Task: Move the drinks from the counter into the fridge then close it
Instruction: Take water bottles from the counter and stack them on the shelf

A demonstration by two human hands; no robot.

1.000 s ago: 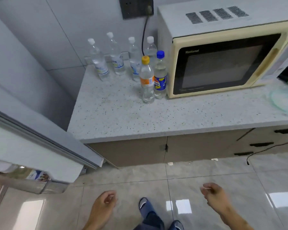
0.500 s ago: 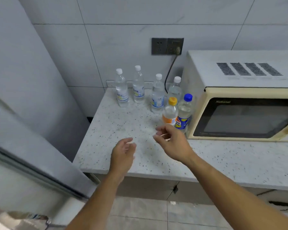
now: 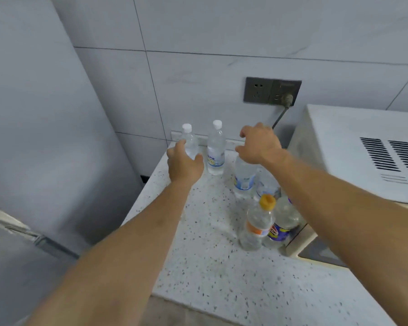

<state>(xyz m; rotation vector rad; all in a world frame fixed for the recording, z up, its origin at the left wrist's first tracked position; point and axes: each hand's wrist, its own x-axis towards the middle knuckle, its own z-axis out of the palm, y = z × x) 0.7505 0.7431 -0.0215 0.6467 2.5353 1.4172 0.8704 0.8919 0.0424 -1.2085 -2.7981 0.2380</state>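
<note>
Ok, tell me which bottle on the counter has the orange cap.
The orange-capped bottle stands nearest the camera, in front of the microwave, beside the purple-labelled bottle. It alone has an orange cap and label; the two back-left bottles show white caps.

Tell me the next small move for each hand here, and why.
Probably close the left hand round the leftmost bottle: its fingers already curve beside it without clearly gripping. The right hand hovers over the third bottle and should likely drop onto its neck. All the drinks stand on the counter.
</note>
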